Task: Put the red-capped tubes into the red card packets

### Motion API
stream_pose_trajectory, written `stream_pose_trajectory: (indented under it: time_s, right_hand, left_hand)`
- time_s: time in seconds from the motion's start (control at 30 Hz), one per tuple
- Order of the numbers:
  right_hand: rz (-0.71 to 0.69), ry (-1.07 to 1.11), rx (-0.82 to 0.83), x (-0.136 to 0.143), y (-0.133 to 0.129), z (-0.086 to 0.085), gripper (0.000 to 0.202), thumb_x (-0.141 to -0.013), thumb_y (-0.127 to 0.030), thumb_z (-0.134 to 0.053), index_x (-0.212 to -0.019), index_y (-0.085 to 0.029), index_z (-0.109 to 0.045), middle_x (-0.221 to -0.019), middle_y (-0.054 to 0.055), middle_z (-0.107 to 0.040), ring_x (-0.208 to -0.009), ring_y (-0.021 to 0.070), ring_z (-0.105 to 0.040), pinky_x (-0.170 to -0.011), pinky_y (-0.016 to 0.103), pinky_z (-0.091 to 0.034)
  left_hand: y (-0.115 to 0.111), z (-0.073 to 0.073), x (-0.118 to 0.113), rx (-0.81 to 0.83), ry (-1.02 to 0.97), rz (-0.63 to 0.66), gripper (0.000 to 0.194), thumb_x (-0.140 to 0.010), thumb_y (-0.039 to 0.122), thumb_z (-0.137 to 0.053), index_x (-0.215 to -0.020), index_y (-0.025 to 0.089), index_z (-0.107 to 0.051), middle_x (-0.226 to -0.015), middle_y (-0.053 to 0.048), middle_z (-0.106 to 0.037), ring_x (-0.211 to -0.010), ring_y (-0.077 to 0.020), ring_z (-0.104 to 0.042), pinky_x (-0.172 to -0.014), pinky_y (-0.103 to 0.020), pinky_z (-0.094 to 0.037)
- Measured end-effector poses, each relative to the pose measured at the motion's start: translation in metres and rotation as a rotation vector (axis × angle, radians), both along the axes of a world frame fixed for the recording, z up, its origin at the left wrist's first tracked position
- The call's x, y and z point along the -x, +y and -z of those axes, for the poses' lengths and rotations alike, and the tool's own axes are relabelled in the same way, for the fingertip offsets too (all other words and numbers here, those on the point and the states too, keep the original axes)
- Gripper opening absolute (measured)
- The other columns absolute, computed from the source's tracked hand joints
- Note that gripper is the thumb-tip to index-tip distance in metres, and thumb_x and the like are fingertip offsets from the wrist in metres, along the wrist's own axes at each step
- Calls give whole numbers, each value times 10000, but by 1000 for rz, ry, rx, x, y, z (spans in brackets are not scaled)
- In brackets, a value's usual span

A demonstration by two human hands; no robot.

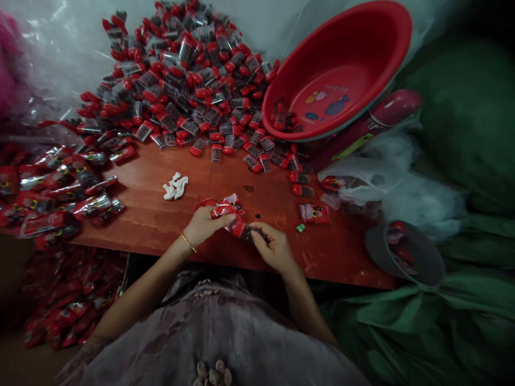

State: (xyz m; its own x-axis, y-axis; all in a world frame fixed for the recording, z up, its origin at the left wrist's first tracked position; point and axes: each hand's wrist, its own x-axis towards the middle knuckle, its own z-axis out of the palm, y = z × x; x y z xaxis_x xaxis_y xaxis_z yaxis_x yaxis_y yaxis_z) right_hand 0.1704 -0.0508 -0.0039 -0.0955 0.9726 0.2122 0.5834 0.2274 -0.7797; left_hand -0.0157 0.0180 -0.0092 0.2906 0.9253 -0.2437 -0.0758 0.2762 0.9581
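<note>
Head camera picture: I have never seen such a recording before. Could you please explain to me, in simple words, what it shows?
There is no robot here, only a person's two bare hands. The camera is worn on the head, so you look forward and down, as the person does. The left hand, with a bracelet at its wrist, holds a shiny red wrapper. The right hand grips a small red-capped container with dark contents. On the reddish table lie a heap of similar containers at the back, shiny red packets at the left, and some white pieces. A red basin stands tilted at the back right.
</note>
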Motion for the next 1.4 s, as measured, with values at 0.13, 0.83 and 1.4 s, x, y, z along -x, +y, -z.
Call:
stream_pose_trajectory:
  time_s: [0.13,0.83,1.4]
  right_hand:
    - [36,77,24,3,-2,10,220,-876,-287,-438,-984,-200,-610,-777,17,-671,-643,136,-625,-571,239,-492]
    - [204,599,259,37,8,24,255,-870,-414,-461,-941,-190,-561,-494,-85,-466,-368,74,-442,-410,202,-421]
    - [335,744,109,67,33,16,218,-833,-412,-552,-857,-205,-489,-575,-72,-550,-421,81,-510,-416,202,-419]
  left_hand:
    - [-6,-5,-6,-53,-35,88,253,-583,336,-780,-708,139,-682,-718,-21,-673,-674,-142,-573,-708,-273,-476]
    - [-20,5,-37,216,-252,-54,389,-495,449,-808,-612,121,-633,-543,11,-592,-469,-84,-507,-470,-218,-409]
    - [-18,1,-39,143,-411,-249,395,-625,489,-729,-565,144,-547,-454,59,-474,-386,-43,-397,-395,-191,-335]
